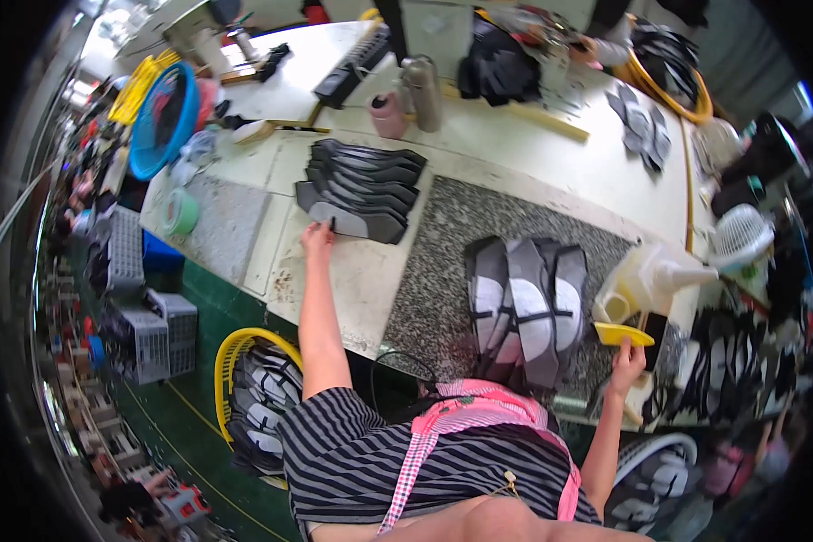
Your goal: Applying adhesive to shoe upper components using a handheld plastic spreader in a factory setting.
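Note:
My left hand (pixel 318 238) reaches to the near edge of a fanned stack of black and grey shoe-upper pieces (pixel 361 185). Its fingers are pinched on the front shoe-upper piece (pixel 348 219), by a small black strip. At the right, my right hand (pixel 628 366) grips a yellow scraper (pixel 623 335) by its edge, fingers closed. The scraper is held just in front of a translucent plastic jug (pixel 646 275) with yellowish contents, lying on its side. Between my hands, several more grey and black shoe uppers (pixel 526 303) lie overlapped on a speckled stone slab (pixel 443 262).
A pink cup (pixel 387 116) and a steel flask (pixel 422 93) stand at the back. Green tape (pixel 182 210) lies at the left. A yellow basket (pixel 226 384) of uppers is below left, a white basket (pixel 686 444) below right. Across the table, another person's hand (pixel 591 49) shows.

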Demonstrator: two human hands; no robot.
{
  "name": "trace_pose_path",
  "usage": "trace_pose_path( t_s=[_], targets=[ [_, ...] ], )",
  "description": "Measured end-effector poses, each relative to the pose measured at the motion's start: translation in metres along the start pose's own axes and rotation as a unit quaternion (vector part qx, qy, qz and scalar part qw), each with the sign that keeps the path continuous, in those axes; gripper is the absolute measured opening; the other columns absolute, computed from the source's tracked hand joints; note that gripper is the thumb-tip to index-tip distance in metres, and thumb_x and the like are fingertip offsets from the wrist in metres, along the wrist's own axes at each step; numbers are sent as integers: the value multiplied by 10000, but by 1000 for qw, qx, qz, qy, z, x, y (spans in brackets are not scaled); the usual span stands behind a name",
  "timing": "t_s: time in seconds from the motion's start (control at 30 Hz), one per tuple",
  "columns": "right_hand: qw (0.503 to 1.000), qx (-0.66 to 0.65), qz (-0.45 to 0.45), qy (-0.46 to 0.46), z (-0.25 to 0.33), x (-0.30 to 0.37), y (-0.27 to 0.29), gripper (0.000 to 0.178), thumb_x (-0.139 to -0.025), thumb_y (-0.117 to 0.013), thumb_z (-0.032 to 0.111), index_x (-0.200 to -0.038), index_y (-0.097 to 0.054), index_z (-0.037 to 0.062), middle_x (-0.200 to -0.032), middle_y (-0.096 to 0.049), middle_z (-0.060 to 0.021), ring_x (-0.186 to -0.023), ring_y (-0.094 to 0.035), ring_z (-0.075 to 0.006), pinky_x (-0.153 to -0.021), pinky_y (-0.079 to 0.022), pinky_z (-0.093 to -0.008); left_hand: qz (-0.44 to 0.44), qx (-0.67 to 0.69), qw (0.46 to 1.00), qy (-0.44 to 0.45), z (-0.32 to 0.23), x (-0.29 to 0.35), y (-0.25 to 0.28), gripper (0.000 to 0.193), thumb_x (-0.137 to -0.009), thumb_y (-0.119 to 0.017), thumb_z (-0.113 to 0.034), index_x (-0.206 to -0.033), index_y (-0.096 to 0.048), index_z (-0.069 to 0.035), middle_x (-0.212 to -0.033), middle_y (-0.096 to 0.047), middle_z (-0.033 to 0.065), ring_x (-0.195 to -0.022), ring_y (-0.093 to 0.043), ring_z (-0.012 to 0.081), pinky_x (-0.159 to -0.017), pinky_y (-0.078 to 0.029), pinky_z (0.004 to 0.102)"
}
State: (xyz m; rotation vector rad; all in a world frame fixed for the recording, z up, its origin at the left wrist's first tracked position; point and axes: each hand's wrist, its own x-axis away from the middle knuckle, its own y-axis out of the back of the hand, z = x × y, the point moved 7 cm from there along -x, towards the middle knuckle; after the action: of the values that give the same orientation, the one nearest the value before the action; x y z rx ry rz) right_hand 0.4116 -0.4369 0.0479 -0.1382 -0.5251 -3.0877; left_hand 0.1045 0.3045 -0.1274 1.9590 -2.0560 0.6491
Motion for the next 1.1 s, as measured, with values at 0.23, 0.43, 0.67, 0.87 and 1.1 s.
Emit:
trace_pose_path(
  t_s=[0.23,0.43,0.67,0.87,1.1],
  targets=[
    [978,121,-147,81,11,-21,8,308,-930,-635,208,-721,-566,-7,-590,-466,25,-536,-383,-87,-484,-305,-298,-112,-208,955,-179,-53,-25,69,340,-828,-574,-44,-1163,-567,14,-942,-619,108,-754,-606,174,-641,-510,309],
    [947,204,-90,229,43,-27,-15,134,-903,-631,154,-958,-669,37,-877,-672,-113,-774,-657,-291,-641,-484,-346,361,-304,875,-108,30,306,-180,360,-935,-606,-276,-1210,-571,-47,-959,-606,11,-759,-565,81,-651,-437,229],
    [981,75,-168,64,-6,-34,22,237,-918,-633,209,-924,-661,-26,-652,-605,-80,-549,-519,-133,-525,-397,-323,359,-408,825,-155,63,445,-219,768,-663,-861,-242,-1256,-449,21,-844,-582,55,-712,-560,125,-687,-496,273],
    [990,-80,-117,19,-31,-25,20,204,-966,-588,214,-942,-643,19,-657,-517,46,-493,-371,-19,-434,-307,-207,404,-218,873,-164,56,486,-211,644,-721,-795,-66,-1261,-457,31,-848,-623,54,-757,-601,140,-717,-494,277],
    [986,-126,-105,15,-42,-30,23,206,-971,-581,216,-942,-633,19,-693,-530,46,-498,-374,-15,-433,-299,-199,359,-393,716,-451,34,534,-186,506,-737,-801,-162,-1146,-558,9,-1144,-463,142,-842,-554,209,-790,-468,324]
  ],
)
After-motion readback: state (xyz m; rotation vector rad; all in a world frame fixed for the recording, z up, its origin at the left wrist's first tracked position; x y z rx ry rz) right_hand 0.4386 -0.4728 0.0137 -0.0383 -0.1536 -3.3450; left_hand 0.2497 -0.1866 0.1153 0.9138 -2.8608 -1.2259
